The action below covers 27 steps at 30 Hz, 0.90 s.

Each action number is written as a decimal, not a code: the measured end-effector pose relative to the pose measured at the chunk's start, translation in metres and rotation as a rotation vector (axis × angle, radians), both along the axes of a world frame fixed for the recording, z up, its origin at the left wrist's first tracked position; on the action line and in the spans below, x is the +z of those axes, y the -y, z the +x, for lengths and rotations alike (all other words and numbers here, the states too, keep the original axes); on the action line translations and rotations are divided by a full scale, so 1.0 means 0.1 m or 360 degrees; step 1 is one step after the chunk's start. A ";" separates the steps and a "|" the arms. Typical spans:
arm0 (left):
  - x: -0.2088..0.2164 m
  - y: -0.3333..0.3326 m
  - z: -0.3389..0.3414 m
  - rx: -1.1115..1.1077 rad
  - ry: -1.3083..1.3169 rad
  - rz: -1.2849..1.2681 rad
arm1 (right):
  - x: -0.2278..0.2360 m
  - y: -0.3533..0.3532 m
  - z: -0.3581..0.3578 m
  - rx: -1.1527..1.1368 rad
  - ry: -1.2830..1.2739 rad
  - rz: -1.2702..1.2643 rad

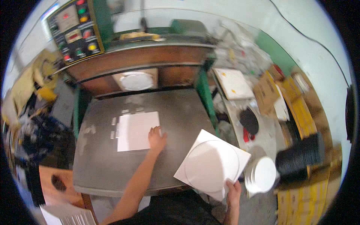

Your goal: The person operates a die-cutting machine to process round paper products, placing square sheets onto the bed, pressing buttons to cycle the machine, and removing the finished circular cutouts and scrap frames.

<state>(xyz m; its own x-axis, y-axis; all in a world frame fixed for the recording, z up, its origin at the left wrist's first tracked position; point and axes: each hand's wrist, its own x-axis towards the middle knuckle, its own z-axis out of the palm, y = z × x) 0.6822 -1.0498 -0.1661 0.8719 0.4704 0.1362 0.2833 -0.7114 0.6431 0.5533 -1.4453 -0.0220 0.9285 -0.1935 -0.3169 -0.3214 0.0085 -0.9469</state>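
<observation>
On the grey machine bed (180, 112) lies a white square board (137, 129), its left and far edges next to small pale tabs. My left hand (157, 139) rests at the board's right edge, fingers a little apart and pressing on top, not wrapped round it. My right hand (233, 191) grips a second white square board (212, 161) by its near right corner. That board is tilted over the bed's front right corner and carries a large circular line. A shadow crosses its face.
A control panel (77, 32) with coloured buttons is at upper left. Green posts (205, 93) flank the bed. White discs (264, 174) are stacked at right, beside black round pieces (300, 155) and cardboard boxes (303, 202). More white sheets (67, 215) sit at lower left.
</observation>
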 end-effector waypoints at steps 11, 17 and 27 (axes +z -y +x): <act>1.54 1.04 -1.44 -0.0855 -0.0857 -0.2300 | -0.25 0.25 -0.84 -0.0424 -0.0332 0.0737; 0.96 1.89 -1.46 -0.1259 -0.0521 -0.1676 | -0.38 1.02 -1.27 -0.0469 -0.0234 0.0639; 0.83 4.59 -0.40 -0.1461 -0.0838 -0.2747 | 0.62 3.30 -3.00 -0.1065 -0.0285 -0.1566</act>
